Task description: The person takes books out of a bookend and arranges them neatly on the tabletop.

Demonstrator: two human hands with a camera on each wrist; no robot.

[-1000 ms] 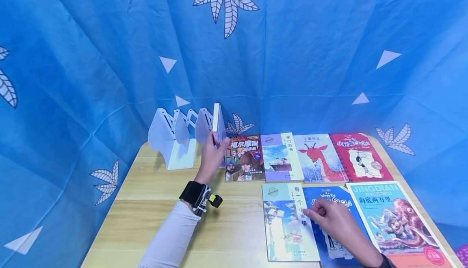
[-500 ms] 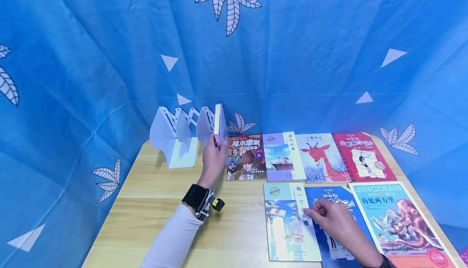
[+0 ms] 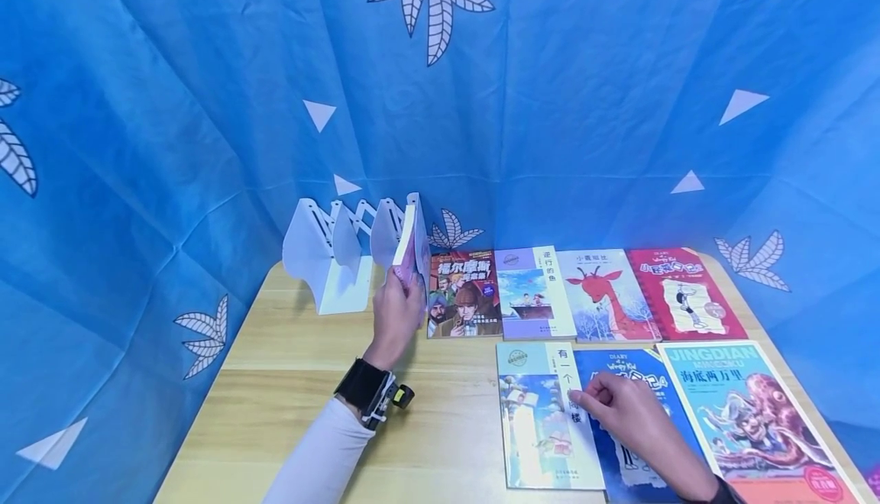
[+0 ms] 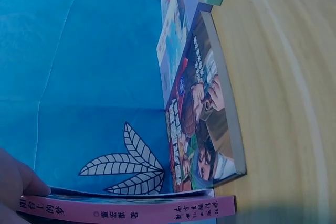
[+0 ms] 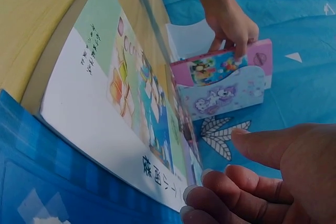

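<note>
My left hand (image 3: 397,311) grips a pink-spined book (image 3: 407,244) at the right end of a white expandable book rack (image 3: 344,290). The book stands on edge, its top leaning a little. From the right wrist side, fingers lie over its colourful cover, and the rack's end panel (image 5: 231,94), printed with a unicorn, covers its lower part. In the left wrist view the pink spine (image 4: 157,208) runs along the bottom, with the thumb at its left end. My right hand (image 3: 632,416) hovers over a blue book (image 3: 632,473), fingers loosely curled and holding nothing.
Right of the rack lie a detective comic (image 3: 466,298), a purple-edged book (image 3: 532,298), a red giraffe book (image 3: 608,302) and a red diary book (image 3: 687,298). Nearer are a pale green book (image 3: 543,428) and an octopus book (image 3: 756,420). A blue curtain (image 3: 584,107) hangs behind the wooden table (image 3: 275,397).
The pink book has shifted slightly towards me and tilted, showing more of its spine and the rack's end panel behind it. My left hand moved with it; the right hand stays put.
</note>
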